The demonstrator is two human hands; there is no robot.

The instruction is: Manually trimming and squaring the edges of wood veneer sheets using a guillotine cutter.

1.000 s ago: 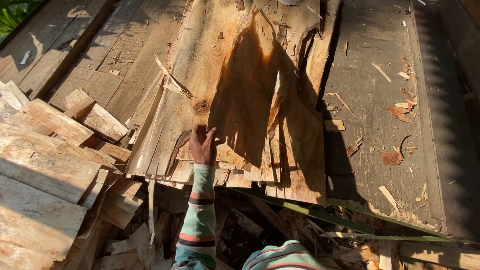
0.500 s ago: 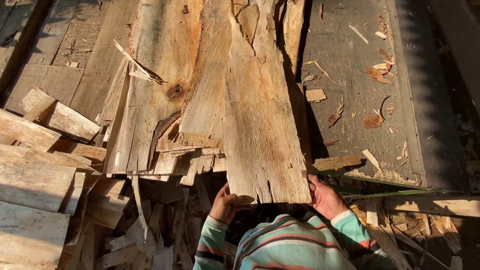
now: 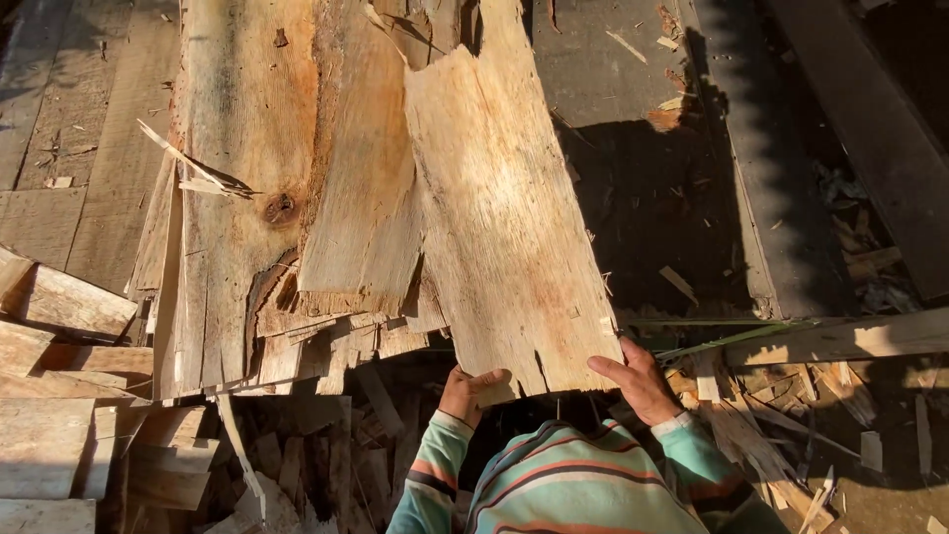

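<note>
A broad, rough slab of split wood [image 3: 504, 227] lies tilted over a heap of splintered planks [image 3: 287, 218], its near end gripped by both hands. The left hand [image 3: 473, 392] and right hand [image 3: 638, 378] each clamp its lower edge; offcut blocks [image 3: 69, 326] lie stacked to the left.

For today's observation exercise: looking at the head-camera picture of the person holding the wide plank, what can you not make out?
- Head view: the far end of the plank is cut off by the top edge.
- The left hand and right hand grip its near end; the fingers under it are hidden.
- The pit beside the beam lies in deep shadow.
- The stacked boards run off the left edge.
</note>
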